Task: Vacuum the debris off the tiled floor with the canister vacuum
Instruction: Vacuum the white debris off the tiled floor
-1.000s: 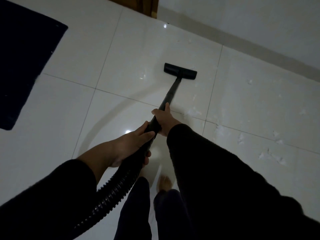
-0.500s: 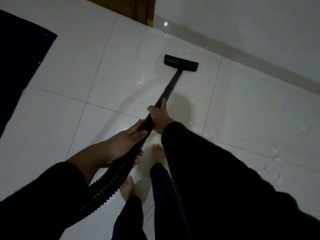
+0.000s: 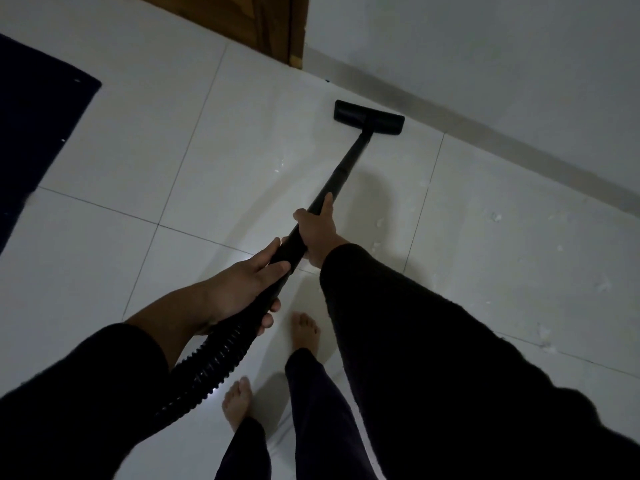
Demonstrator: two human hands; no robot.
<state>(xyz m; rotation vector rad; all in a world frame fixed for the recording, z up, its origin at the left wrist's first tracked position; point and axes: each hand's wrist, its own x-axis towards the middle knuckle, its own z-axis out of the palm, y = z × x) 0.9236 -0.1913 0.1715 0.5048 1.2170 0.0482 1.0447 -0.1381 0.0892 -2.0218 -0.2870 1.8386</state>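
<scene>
We are clasping the black rigid vacuum wand [image 3: 341,174] fully with right hand [image 3: 317,233] ahead, left hand [image 3: 242,285] behind by the ribbed black hose [image 3: 211,365]; its flat black floor head [image 3: 369,117] is lying far forward near the wall's grey skirting [image 3: 485,133].

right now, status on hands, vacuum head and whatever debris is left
Left hand and right hand both gripping the wand. Floor head flat on tile near the baseboard. White debris remains to its right; nothing blocking.
</scene>
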